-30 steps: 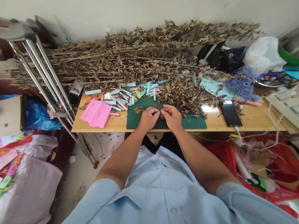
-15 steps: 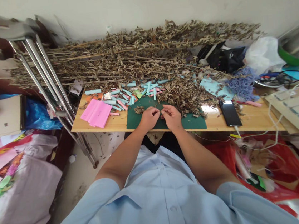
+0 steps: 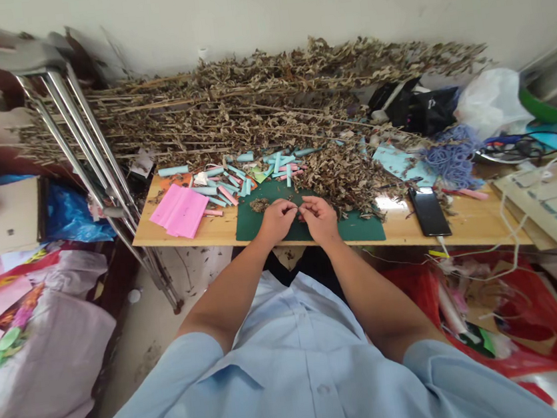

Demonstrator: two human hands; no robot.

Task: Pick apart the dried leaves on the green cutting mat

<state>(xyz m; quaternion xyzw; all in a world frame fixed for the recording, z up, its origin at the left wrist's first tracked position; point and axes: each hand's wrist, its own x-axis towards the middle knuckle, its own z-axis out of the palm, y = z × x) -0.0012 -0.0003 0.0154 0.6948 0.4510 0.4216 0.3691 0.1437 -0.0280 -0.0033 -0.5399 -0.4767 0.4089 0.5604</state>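
Both of my hands are close together above a green cutting mat [image 3: 361, 228]. My left hand [image 3: 280, 220] is closed in a pinch, and what lies in its fingers is too small to make out. Facing it, my right hand [image 3: 320, 219] is also pinched, its fingertips nearly meeting the left ones. A small clump of crumbled dried leaves [image 3: 259, 204] sits on the mat beside my left hand. Right of my right hand spreads a heap of loose dried leaves [image 3: 343, 178]. Blue and pink paper rolls [image 3: 216, 190] lie beyond the mat's left corner, near pink paper sheets [image 3: 179, 210].
Long dried plant stalks [image 3: 227, 107] are stacked along the wall. Metal crutches [image 3: 84, 137] lean at the left. To the right are a phone [image 3: 428, 211] on a cable, blue string [image 3: 451, 156] and a power strip [image 3: 554, 204]. A red bag [image 3: 546, 312] stands below the table edge.
Almost nothing differs. My two hands stay in the same place over the mat, with only slight finger movement.
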